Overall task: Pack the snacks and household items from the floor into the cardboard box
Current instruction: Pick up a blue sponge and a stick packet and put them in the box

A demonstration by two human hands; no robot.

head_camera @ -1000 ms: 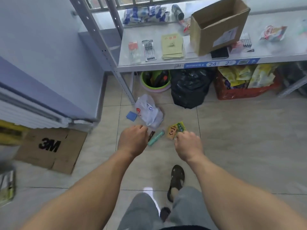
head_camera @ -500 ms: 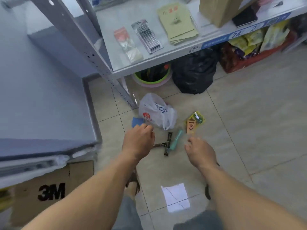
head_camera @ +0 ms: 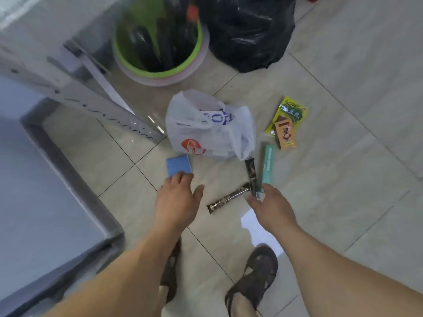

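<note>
A pale tiled floor (head_camera: 343,168) is filling the head view, with a green basin (head_camera: 160,72) and a black bin bag (head_camera: 247,30) lying beyond a white plastic bag (head_camera: 206,131). The left hand (head_camera: 176,202) is spreading wide and relaxed, its fingertips touching a blue packet (head_camera: 178,165), while the right hand (head_camera: 270,207) is reaching with loosely parted fingers to the near ends of a dark snack bar (head_camera: 250,173) and a teal tube (head_camera: 267,165); whether it is gripping them I cannot tell. A second dark bar (head_camera: 226,199) is lying between the hands, and green and orange sachets (head_camera: 287,122) are lying just beyond the tube.

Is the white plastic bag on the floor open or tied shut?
Open: the white plastic bag gapes at its top, handles loose and untied. Its contents cannot be told.
</note>
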